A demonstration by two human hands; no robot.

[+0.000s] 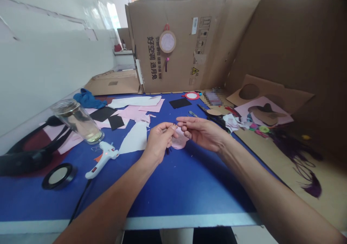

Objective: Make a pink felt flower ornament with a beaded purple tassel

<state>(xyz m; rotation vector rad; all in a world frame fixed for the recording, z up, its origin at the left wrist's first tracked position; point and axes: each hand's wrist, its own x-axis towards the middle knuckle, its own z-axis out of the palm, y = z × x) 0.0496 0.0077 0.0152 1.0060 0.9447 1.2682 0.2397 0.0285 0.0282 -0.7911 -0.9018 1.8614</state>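
Note:
My left hand (158, 141) and my right hand (202, 132) meet above the middle of the blue table (176, 186). Between them is a small round pink piece (179, 140). My left hand's fingers are pinched together at its edge, with a thin dark thread or tassel hanging just below. The fingers of my right hand curl over the top of the pink piece and touch it. Much of the piece is hidden by my fingers.
A white glue gun (101, 159), a tipped glass jar (78, 121) and a black tape ring (58, 176) lie at the left. Pink, white and black sheets (135, 110) are scattered behind. Cardboard walls (179, 42) close the back and right; scraps and purple threads (300, 153) lie right.

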